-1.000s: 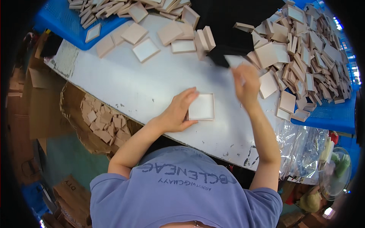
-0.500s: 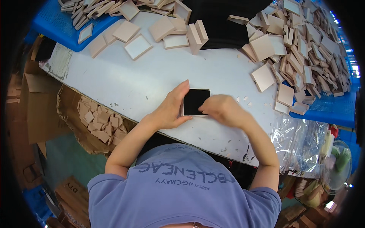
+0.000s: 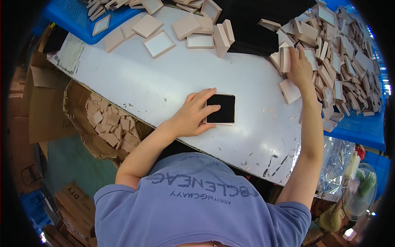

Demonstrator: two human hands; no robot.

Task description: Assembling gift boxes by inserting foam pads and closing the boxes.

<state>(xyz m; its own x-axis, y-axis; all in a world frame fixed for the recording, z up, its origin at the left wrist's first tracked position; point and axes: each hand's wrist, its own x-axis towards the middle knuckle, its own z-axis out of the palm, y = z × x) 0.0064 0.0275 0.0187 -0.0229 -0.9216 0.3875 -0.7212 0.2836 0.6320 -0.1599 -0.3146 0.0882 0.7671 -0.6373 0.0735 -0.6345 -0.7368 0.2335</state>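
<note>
A small shallow pale box with a black sheet or pad inside (image 3: 221,109) lies on the white table in front of me. My left hand (image 3: 195,112) grips it from the left, with the thumb along the lower left edge and one finger stretched onto the black surface. Farther right, my right hand (image 3: 301,70) reaches into the big heap of pale boxes (image 3: 349,61). Its fingers close on one pale shallow box (image 3: 285,60) at the heap's left edge; part of that grip is hidden by the hand.
Black sheets (image 3: 249,35) lie at the back. Loose pale boxes (image 3: 159,43) are scattered left of them, by a blue crate (image 3: 76,20). A carton (image 3: 78,123) of pale pieces stands below the table's left edge. Clear plastic bags (image 3: 333,160) lie at the right.
My right hand has left the black-topped box and moved up right to the heap. My left hand keeps to the box, one finger now over the black. The whole view has shifted slightly.
</note>
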